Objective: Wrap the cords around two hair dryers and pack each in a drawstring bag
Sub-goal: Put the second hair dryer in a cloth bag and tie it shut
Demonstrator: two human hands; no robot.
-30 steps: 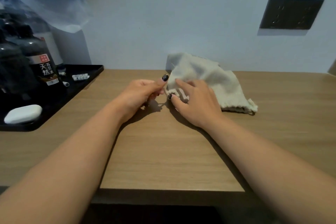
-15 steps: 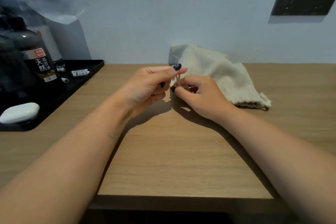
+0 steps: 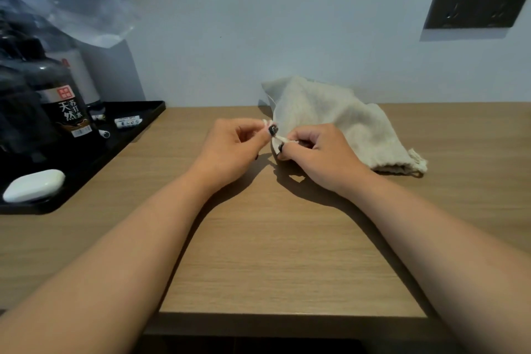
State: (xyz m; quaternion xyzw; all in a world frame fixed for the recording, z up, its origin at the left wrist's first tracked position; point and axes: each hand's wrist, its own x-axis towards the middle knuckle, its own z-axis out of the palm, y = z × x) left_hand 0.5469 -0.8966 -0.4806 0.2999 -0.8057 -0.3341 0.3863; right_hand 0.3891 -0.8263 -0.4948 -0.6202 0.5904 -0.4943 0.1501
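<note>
Both hands pinching the bag's drawstring, mid-table.

Bare forearms come in from the near edge of the table [image 3: 287,253]. Left hand [image 3: 232,149] has thumb and forefinger closed on one bit of the pale cord [image 3: 283,138]; right hand [image 3: 319,158] is curled, fingers pinched on the cord just beside it, hands almost touching. Bag [image 3: 339,121] lies slumped behind the right hand, near the wall, bulging, contents hidden. Far left: black tray [image 3: 143,126] with a dark bottle [image 3: 67,106] and a white case [image 3: 34,185]. Socket [image 3: 477,0] on the wall, upper right.
</note>
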